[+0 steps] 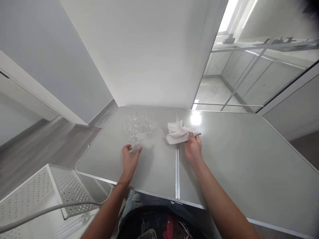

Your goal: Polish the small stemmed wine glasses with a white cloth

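Observation:
A white cloth (175, 132) hangs from the fingers of my right hand (193, 147), over the seam of the folding table. It is bunched at the fingertips, and its loose part spreads to the left. My left hand (131, 160) is over the left half of the table, with thumb and fingers apart. Just beyond its fingertips stand several clear glasses (136, 136), apparently stemmed. Their outlines are faint against the pale top, and I cannot tell whether my fingers touch the nearest one.
The grey folding table (224, 159) has a metal rim and a centre seam. A white wall (149, 59) meets its far edge, with a glass-paned partition (231, 76) at the right. Below left are a perforated white rack (37, 186) and a grey cable (57, 206). An open bag (154, 215) lies below the front edge.

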Demonstrator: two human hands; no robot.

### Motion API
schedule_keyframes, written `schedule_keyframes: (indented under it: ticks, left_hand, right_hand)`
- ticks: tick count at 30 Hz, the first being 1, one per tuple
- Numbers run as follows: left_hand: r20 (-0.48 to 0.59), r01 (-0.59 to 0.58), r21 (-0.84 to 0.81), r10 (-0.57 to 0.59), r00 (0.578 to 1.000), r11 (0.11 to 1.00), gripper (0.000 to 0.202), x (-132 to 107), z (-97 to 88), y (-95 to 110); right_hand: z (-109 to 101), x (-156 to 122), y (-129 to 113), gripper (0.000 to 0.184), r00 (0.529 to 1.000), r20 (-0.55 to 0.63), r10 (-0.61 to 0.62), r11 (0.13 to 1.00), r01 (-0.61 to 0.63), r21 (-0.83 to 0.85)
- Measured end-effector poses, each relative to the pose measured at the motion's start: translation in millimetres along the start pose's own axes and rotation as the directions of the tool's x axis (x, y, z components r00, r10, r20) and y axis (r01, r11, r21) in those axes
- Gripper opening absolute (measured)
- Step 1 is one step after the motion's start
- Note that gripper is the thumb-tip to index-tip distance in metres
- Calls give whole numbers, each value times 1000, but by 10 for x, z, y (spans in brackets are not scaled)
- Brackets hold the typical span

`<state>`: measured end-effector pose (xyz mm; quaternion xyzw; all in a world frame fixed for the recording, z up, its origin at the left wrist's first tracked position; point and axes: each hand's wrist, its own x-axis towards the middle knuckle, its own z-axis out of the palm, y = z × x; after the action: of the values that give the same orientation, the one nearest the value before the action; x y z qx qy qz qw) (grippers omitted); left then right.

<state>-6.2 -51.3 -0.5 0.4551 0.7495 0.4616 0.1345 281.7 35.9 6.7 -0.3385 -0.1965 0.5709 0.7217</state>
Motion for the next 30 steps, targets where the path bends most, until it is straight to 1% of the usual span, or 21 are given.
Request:
schedule_keyframes:
  ticks: [1, 3, 5, 7, 10, 12, 13, 15, 17, 19, 21, 22, 23, 24, 26, 27, 28, 29, 30]
  left_hand:
    - [10, 2, 10, -2, 1000, 1000, 60, 43, 28, -38]
    - [6, -21, 8, 21, 1000, 1000, 64, 146, 102, -44]
    - [-17, -55, -10, 55, 998, 998, 61, 246, 177, 12]
    - [-34, -89, -34, 88, 996, 995, 54, 300, 224, 81]
    - [-16, -139, -106, 138, 990, 985, 46, 239, 240, 154]
    - [42, -188, -141, 195, 980, 972, 46, 121, 248, 189]
    - [97, -217, -139, 232, 968, 966, 47, 55, 265, 210]
    - [238, -301, -109, 318, 918, 948, 45, -59, 346, 269]
    - [342, -396, -66, 394, 853, 916, 44, -122, 492, 350]
    - [381, -473, -37, 450, 808, 880, 45, -115, 667, 434]
    - [393, -520, -23, 486, 781, 854, 46, -44, 805, 504]
    - [403, -541, -19, 502, 765, 841, 47, 8, 842, 530]
    - [422, -566, -17, 519, 743, 824, 47, 64, 854, 553]
    - [454, -594, -14, 535, 713, 804, 48, 120, 840, 573]
    - [551, -661, -14, 557, 621, 751, 48, 218, 756, 620]
    - [596, -688, -21, 562, 574, 726, 48, 253, 699, 650]
    - [627, -705, -33, 564, 537, 708, 47, 277, 640, 687]
    - [639, -707, -47, 565, 522, 705, 46, 289, 587, 729]
    - [636, -692, -67, 565, 525, 719, 45, 290, 543, 775]
  right_hand:
    - [-22, 28, 7, 27, 999, 2, -53, 998, 53, -26]
    - [-54, 46, 50, 32, 994, 9, -113, 991, 113, -78]
    - [-78, 49, 125, 34, 991, 3, -133, 984, 133, -119]
    - [-99, 66, 204, 37, 992, -10, -130, 980, 127, -153]
    - [-115, 100, 258, 42, 990, -26, -140, 966, 131, -222]
    - [-103, 97, 227, 44, 977, -8, -211, 933, 199, -301]
    - [-91, 84, 196, 44, 967, 20, -255, 903, 246, -352]
    - [-57, 39, 122, 43, 943, 96, -318, 834, 327, -444]
    - [-28, -9, 60, 42, 927, 197, -320, 781, 376, -499]
    - [-22, -43, 30, 41, 903, 323, -282, 751, 417, -511]
    - [-47, -55, 23, 40, 870, 447, -206, 738, 438, -513]
    - [-66, -56, 22, 40, 858, 490, -156, 740, 430, -517]
    - [-87, -56, 18, 42, 846, 523, -102, 744, 414, -525]
    - [-106, -57, 12, 44, 832, 552, -47, 747, 396, -534]
    - [-129, -71, -11, 53, 792, 606, 73, 766, 345, -543]
    - [-130, -83, -27, 60, 764, 630, 141, 787, 300, -539]
    - [-124, -99, -45, 66, 736, 646, 203, 813, 241, -530]
    - [-111, -116, -63, 71, 719, 650, 246, 838, 179, -515]
    - [-94, -134, -83, 73, 718, 645, 262, 859, 131, -494]
